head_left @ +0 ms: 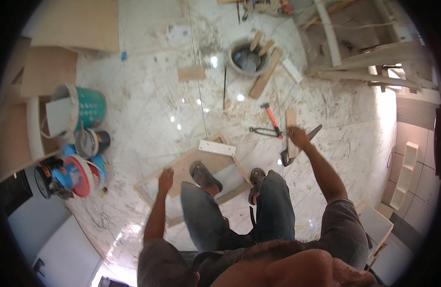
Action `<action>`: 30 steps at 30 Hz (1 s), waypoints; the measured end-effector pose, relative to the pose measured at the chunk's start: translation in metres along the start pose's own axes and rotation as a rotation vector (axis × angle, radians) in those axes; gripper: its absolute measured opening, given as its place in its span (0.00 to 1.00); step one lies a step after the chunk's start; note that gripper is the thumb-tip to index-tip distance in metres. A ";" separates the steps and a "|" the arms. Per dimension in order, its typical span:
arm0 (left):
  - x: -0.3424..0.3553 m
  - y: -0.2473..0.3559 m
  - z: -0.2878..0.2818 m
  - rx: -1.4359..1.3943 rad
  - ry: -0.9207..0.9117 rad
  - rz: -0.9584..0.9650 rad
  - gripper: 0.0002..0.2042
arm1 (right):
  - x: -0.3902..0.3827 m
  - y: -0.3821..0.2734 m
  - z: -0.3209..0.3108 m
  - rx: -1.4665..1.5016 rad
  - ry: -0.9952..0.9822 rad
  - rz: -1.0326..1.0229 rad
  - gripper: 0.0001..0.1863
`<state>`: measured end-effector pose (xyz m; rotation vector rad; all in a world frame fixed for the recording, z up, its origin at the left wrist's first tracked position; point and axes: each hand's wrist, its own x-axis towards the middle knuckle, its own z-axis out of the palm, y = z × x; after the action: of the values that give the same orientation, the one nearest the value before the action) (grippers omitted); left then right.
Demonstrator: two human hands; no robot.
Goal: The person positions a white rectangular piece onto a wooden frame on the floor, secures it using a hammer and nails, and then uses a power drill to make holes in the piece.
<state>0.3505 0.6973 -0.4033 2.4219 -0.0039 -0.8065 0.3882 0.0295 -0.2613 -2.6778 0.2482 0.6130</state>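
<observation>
My right hand (298, 136) has its fingers curled on a pale wooden strip (291, 117). A handsaw (312, 133) lies under or beside that hand, partly hidden. An orange-handled hammer (271, 115) and black pincers (262, 132) are just left of the strip. My left hand (166, 179) is over a rectangular wooden frame (242, 171) by my sandalled feet; its fingertips are too small to show clearly what, if anything, they grip. A short white board with holes (216, 148) rests on the frame's far corner.
Stacked buckets (89, 109) and tins stand at left beside boards (48, 71). A grey bucket (245, 60) with offcuts sits ahead on the marble floor (153, 105). A wooden structure (331, 33) stands at far right; a white shelf unit (404, 176) is at right.
</observation>
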 end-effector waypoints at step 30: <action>0.129 0.529 0.108 -1.275 -0.269 -0.816 0.21 | 0.615 0.150 -0.208 1.078 0.135 0.612 0.09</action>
<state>0.4880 0.1771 -0.2652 1.0323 1.0879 -1.0019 0.9772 -0.2429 -0.4134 -1.5650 1.0976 0.2983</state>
